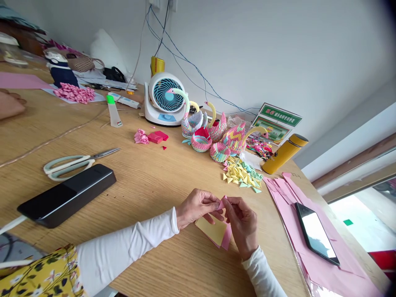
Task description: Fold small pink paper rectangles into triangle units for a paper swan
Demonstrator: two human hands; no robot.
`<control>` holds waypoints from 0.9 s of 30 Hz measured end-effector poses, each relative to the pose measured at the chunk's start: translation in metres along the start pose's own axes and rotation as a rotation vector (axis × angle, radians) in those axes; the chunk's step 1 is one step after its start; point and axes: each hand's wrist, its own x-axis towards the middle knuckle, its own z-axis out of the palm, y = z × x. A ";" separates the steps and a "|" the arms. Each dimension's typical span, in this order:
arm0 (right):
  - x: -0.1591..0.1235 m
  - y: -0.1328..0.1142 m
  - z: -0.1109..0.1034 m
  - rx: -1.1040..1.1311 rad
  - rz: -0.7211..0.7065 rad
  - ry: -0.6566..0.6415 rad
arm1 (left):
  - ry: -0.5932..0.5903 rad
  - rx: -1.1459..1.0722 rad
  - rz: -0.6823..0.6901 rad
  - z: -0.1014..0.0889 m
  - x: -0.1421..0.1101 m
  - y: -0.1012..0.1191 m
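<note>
Between the fingertips of both hands is a small folded piece of pink paper [222,203]. My left hand [199,208] pinches it from the left side, thumb and forefinger together. My right hand [243,220] pinches its upper right edge. Below the hands on the table lies a stack of yellow paper slips [210,232], with a pink paper slip [227,239] beside it, partly covered by my fingers. Beyond the hands sits a pile of folded paper triangles [241,175] in yellow, green and pink.
Several folded-paper swans [201,139] stand before a white fan [165,99]. To the right are a yellow flask [284,154] and pink sheets [289,214] under a phone [317,233]. Scissors [71,165] and a black box-shaped device [68,196] lie left. Another person's hand [10,103] rests far left.
</note>
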 end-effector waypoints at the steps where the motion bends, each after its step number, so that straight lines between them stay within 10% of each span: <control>1: 0.000 0.000 0.000 0.017 0.006 0.001 | -0.009 0.008 0.013 0.000 0.000 0.000; 27: -0.001 -0.003 0.003 0.277 -0.074 0.052 | -0.142 -0.505 -0.301 -0.009 -0.001 0.005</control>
